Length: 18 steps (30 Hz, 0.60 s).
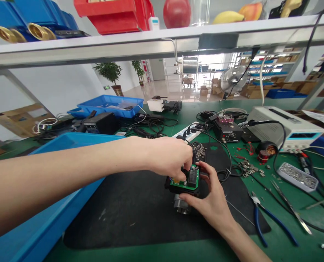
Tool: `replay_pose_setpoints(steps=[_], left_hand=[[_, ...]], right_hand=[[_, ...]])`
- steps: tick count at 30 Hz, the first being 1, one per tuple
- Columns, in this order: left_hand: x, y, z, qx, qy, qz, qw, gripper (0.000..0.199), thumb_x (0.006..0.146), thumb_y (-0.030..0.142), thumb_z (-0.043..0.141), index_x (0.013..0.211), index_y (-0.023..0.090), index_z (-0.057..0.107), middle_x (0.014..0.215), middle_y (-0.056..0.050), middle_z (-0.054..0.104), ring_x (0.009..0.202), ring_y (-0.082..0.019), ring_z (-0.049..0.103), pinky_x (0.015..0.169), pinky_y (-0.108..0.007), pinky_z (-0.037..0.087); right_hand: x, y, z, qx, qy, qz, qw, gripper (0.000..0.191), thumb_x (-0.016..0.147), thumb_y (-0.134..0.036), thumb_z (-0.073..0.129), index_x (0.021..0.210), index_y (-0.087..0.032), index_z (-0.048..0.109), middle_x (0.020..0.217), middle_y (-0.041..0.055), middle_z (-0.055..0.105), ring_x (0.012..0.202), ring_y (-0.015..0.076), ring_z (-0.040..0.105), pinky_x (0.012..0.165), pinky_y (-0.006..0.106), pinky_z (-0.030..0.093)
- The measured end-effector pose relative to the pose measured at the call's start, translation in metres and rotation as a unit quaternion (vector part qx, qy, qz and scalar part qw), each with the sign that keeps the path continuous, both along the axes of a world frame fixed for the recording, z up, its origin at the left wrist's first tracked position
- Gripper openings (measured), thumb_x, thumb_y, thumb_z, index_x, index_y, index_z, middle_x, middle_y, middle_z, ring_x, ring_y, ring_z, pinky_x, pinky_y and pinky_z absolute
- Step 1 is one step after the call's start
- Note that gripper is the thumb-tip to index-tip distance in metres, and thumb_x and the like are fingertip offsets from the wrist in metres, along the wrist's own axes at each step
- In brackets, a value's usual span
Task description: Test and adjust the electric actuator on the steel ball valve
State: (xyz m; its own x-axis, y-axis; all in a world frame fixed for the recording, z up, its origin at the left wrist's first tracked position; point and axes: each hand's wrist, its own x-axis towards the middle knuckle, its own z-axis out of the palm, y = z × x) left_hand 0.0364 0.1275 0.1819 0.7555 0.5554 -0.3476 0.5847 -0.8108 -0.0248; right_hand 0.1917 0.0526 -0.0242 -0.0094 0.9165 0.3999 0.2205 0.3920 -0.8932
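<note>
A green circuit board (197, 182) with a black block-shaped part on it sits on top of a black housing (175, 188). Under the housing shows a grey metal fitting (181, 205) over the black mat (123, 211). My right hand (212, 193) grips the housing and board from the right, thumb in front and fingers at the back corner. From above, my left hand (173, 156) reaches onto the board with fingers bent together in a pinch. What they pinch, if anything, is hidden behind the fingers.
Blue-handled cutters (260, 211), tweezers (290, 207) and a tray of small metal parts (297, 177) lie at the right. A soldering iron (249, 123) rests near a bench instrument (284, 127). A blue bin (69, 218) stands left; a shelf (151, 42) crosses overhead.
</note>
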Motion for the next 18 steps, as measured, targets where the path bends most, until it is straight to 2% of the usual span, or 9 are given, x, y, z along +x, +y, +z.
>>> replay_pose_setpoints(steps=[2, 4, 7, 10, 14, 18], left_hand=[[-0.005, 0.0, 0.0, -0.035, -0.023, -0.001, 0.999, 0.01, 0.085, 0.036, 0.079, 0.092, 0.029, 0.082, 0.078, 0.001, 0.071, 0.069, -0.014, 0.061, 0.057, -0.026, 0.034], [-0.013, -0.004, -0.003, -0.051, -0.07, 0.025, 0.996, 0.015, 0.088, 0.037, 0.078, 0.101, 0.029, 0.079, 0.083, 0.003, 0.072, 0.072, -0.012, 0.062, 0.061, -0.024, 0.036], [-0.028, -0.016, -0.012, -0.022, -0.153, 0.078, 0.985, 0.02, 0.091, 0.041, 0.077, 0.106, 0.028, 0.074, 0.089, 0.005, 0.07, 0.079, -0.011, 0.063, 0.067, -0.022, 0.039], [-0.04, -0.031, -0.026, 0.008, -0.187, 0.072, 0.98, 0.015, 0.094, 0.041, 0.072, 0.098, 0.027, 0.073, 0.097, 0.004, 0.067, 0.088, -0.011, 0.063, 0.074, -0.021, 0.042], [-0.046, -0.043, -0.042, 0.044, -0.197, 0.052, 0.978, 0.011, 0.099, 0.035, 0.065, 0.097, 0.027, 0.073, 0.101, 0.003, 0.066, 0.091, -0.012, 0.063, 0.078, -0.021, 0.044], [-0.041, -0.039, -0.048, 0.088, -0.204, 0.1, 0.97, 0.009, 0.097, 0.033, 0.068, 0.101, 0.027, 0.073, 0.099, 0.002, 0.065, 0.088, -0.013, 0.063, 0.074, -0.023, 0.044]], right_hand=[[0.001, 0.0, 0.001, -0.006, 0.002, 0.003, 1.0, 0.097, 0.07, -0.042, 0.095, 0.149, -0.035, 0.041, 0.15, 0.0036, 0.051, 0.134, 0.0271, 0.056, 0.112, 0.042, 0.052], [0.003, -0.001, 0.002, -0.007, 0.002, 0.003, 1.0, 0.096, 0.07, -0.043, 0.095, 0.149, -0.035, 0.041, 0.15, 0.0038, 0.051, 0.133, 0.0269, 0.057, 0.111, 0.042, 0.053], [0.005, -0.001, 0.003, -0.001, -0.004, -0.006, 1.0, 0.096, 0.069, -0.043, 0.095, 0.148, -0.034, 0.042, 0.149, 0.0042, 0.052, 0.133, 0.0272, 0.056, 0.111, 0.042, 0.052], [0.006, -0.002, 0.003, -0.009, -0.001, -0.008, 1.0, 0.098, 0.066, -0.043, 0.097, 0.148, -0.034, 0.043, 0.147, 0.0044, 0.053, 0.132, 0.0277, 0.055, 0.112, 0.044, 0.051], [0.005, 0.001, 0.005, -0.041, 0.091, 0.042, 0.994, 0.095, 0.068, -0.039, 0.097, 0.146, -0.032, 0.044, 0.151, 0.0052, 0.051, 0.138, 0.0267, 0.052, 0.118, 0.044, 0.047], [0.004, 0.014, 0.009, -0.099, 0.203, 0.085, 0.97, 0.088, 0.067, -0.032, 0.098, 0.139, -0.028, 0.047, 0.147, 0.0083, 0.056, 0.137, 0.0268, 0.056, 0.116, 0.044, 0.049]])
